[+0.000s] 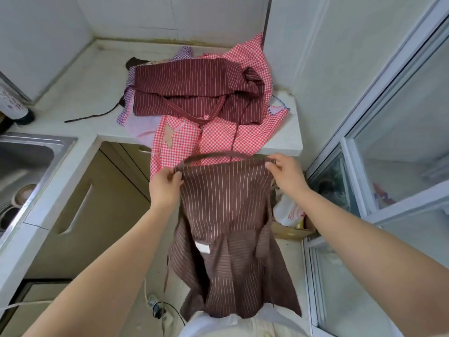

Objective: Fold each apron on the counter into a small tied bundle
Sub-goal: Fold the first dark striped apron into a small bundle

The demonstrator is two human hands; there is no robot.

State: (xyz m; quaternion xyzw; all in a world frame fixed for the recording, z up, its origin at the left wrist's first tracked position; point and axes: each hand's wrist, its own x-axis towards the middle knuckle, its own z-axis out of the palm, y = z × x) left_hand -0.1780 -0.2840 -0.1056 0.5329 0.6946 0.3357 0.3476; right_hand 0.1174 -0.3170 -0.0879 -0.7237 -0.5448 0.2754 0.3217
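While we hold it up, left hand: thumb and fingers pinch the top left corner of the brown striped apron.
Right hand: pinches the top right corner, level with our left.
Apron axis: hangs straight down, centre frame to lower centre.
Neck strap: arcs between our hands.
Counter: just up-frame, both hands about equally near.
Laying spot, we judge: forward, onto the red checked apron.
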